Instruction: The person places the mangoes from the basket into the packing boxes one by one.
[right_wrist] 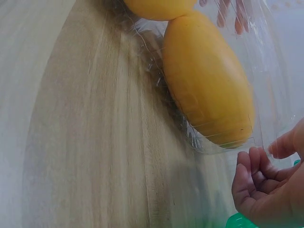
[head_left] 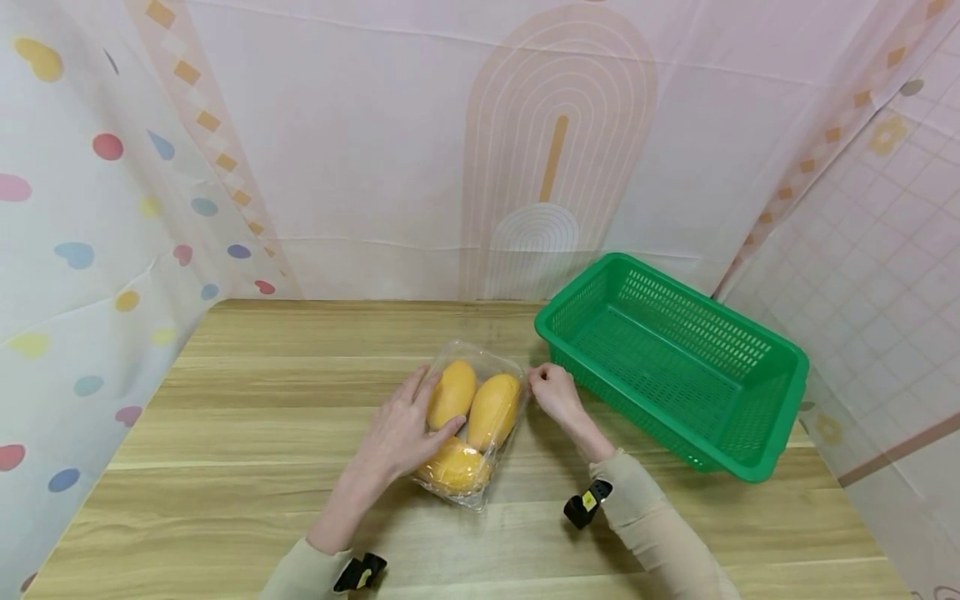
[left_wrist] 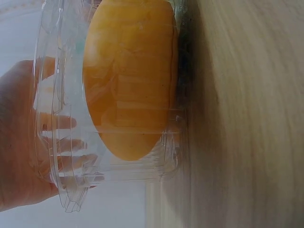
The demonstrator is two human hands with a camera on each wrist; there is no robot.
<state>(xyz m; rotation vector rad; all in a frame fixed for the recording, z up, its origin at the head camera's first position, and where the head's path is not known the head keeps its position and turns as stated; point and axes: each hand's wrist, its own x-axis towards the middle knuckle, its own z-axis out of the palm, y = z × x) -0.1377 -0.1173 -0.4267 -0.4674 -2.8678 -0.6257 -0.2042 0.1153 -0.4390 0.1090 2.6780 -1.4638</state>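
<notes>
A clear plastic clamshell box [head_left: 487,360] lies on the table with three yellow mangoes inside: one mango [head_left: 454,392] at upper left, another mango [head_left: 495,408] on the right, a third mango [head_left: 456,467] at the near end. My left hand [head_left: 400,435] rests over the box's left side, fingers spread on the lid and thumb across the top. At the right edge, my right hand [head_left: 557,395] has curled fingers. In the right wrist view, its thumb and fingertips pinch the rim of the clear plastic beside a mango [right_wrist: 209,80]. The lid looks down over the fruit.
A green plastic basket [head_left: 675,433] with perforated sides stands at the right, close behind my right hand; no contents show in it. The wooden table [head_left: 247,400] meets a patterned cloth backdrop [head_left: 360,167] at the back and sides.
</notes>
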